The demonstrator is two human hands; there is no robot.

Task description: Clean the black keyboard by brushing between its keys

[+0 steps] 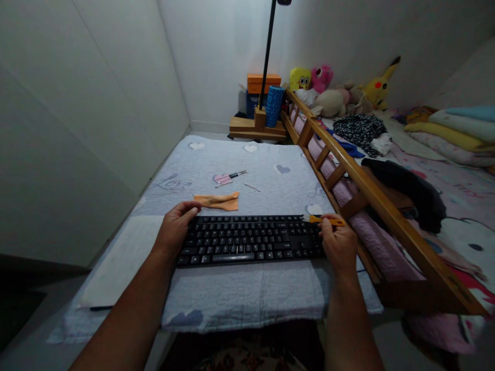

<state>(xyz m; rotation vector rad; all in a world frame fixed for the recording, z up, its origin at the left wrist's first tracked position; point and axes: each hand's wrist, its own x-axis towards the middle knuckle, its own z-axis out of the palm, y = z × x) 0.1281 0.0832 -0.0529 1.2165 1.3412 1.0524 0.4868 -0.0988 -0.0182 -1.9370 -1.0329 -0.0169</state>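
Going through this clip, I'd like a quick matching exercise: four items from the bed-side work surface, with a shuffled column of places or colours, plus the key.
Column one
1. Brush
2. Cloth
3. Keyboard
4. Thin stick

Column two
A. Black, lying between the two forearms' hands, left and right
B. White, lying apart on the bedspread-like cover, farther off than item 2
C. Held in the fingers of one hand, over the right-hand end of item 3
D. Orange, lying close to the left hand's fingertips

Right pairs: 1-C, 2-D, 3-A, 4-B
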